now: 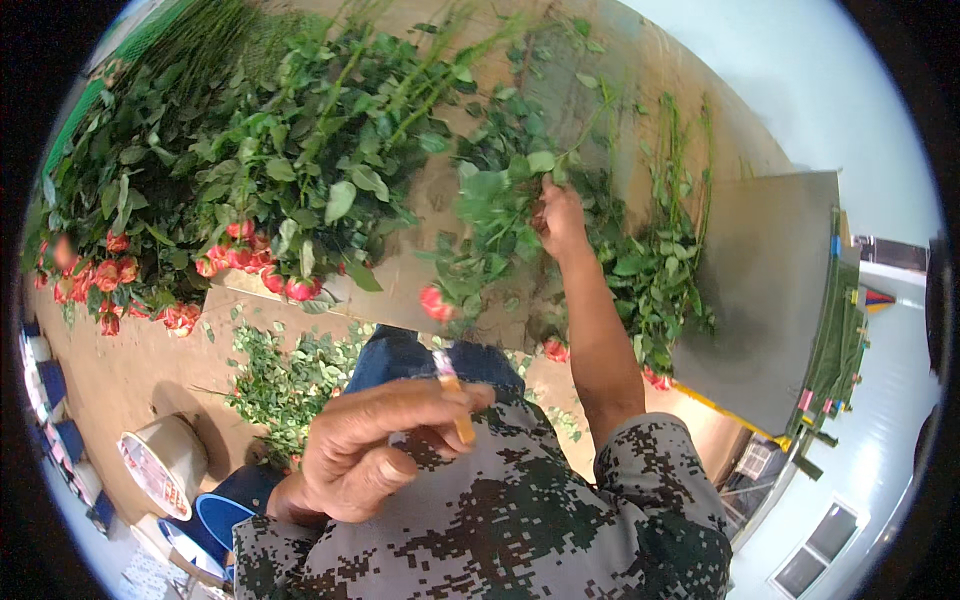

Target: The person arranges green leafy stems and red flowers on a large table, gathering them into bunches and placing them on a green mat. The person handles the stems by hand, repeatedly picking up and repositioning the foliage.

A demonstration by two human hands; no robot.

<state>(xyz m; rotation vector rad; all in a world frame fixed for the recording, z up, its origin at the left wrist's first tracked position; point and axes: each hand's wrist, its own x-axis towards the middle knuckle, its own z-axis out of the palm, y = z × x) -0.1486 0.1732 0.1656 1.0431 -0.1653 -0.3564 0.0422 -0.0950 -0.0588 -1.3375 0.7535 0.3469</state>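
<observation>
The desk [395,288] spreads out beyond the left hand [365,440] and under the right hand [562,220]. A big heap of roses [270,150] lies on it left of the right hand; a smaller row of roses [640,265] lies to that hand's right. Between them, the right hand seems closed on the stem of a blurred leafy rose [490,215], bloom toward the body. The left hand pinches a cigarette [450,385]. A light stem grip, bloom kept clear of neighbours and cigarette, should spare the petals.
</observation>
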